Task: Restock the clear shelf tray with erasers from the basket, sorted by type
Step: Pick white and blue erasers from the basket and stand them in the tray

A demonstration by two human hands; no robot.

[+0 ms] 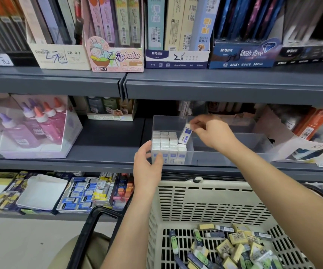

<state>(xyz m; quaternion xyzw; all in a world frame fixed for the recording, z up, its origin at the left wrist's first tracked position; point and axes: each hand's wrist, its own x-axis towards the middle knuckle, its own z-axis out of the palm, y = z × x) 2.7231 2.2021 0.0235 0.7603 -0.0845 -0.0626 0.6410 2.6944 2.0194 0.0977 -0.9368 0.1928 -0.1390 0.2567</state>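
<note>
Fingertips (195,124) of the right hand (213,133) are pinching the top end of a rectangular paper-sleeved eraser (185,135). Its long axis is tilting down-left toward the gap just right of the packed erasers (164,140) in the left compartment of the clear tray (224,158). The left hand (147,164) is gripping its smooth near-left corner.
</note>
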